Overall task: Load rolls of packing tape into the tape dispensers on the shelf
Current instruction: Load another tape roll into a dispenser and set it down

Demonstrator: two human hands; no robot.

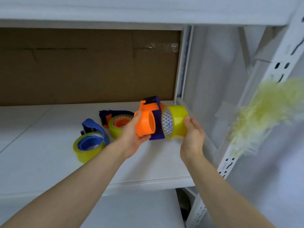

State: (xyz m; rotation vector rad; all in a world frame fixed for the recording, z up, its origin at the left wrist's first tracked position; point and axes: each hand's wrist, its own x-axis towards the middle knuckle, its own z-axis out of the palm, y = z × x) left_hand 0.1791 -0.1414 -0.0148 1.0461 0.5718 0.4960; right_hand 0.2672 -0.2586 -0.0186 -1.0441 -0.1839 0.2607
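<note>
**Dispenser in one hand, tape roll in the other, held side by side above the shelf**

The left hand (133,134) curls around the orange drum of an orange and dark-blue plastic tape dispenser (145,124), thumb on top and fingers underneath. The right hand (192,135) grips a yellowish translucent roll of packing tape (176,122) by its outer band, thumb above and fingers below. The roll's printed core faces the dispenser's blue side plate; whether the two touch cannot be told. Left of the left hand, on the white shelf board (41,162), lie an orange-hubbed dispenser wearing a yellowish roll (120,124) and, farther left, a blue dispenser wearing a yellowish roll (89,142). Right of the right hand hangs a blurred pale-yellow feathery duster (266,116).
</note>
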